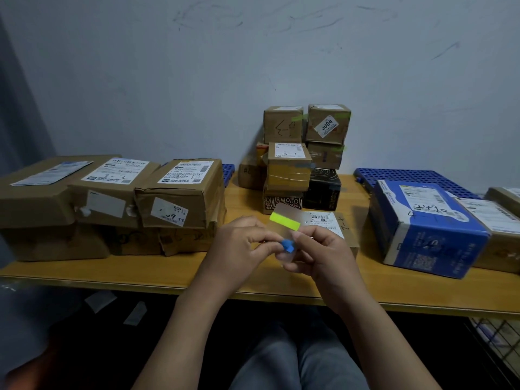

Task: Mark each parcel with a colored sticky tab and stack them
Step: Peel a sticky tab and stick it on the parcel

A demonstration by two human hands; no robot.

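Pinching tab sheet (284, 218), left hand (239, 244) and right hand (319, 256) both gripping it — wooden table (135, 275), parcels (180, 192), scuffed wall (197, 80).

A small blue tab (288, 245) looks crumpled, in the middle of the frame. The left hand (239, 243) pinches it. The right hand (318, 249) holds the clear sheet (284, 213) it sits on, which stands up and has a bright yellow strip (284, 221) across it. Just behind lies a flat brown parcel (334, 225) with a white label. Further back, small parcels sit in a pile (295, 156). Big brown parcels (180, 192) fill the left side. A blue parcel (422, 229) lies at the right.
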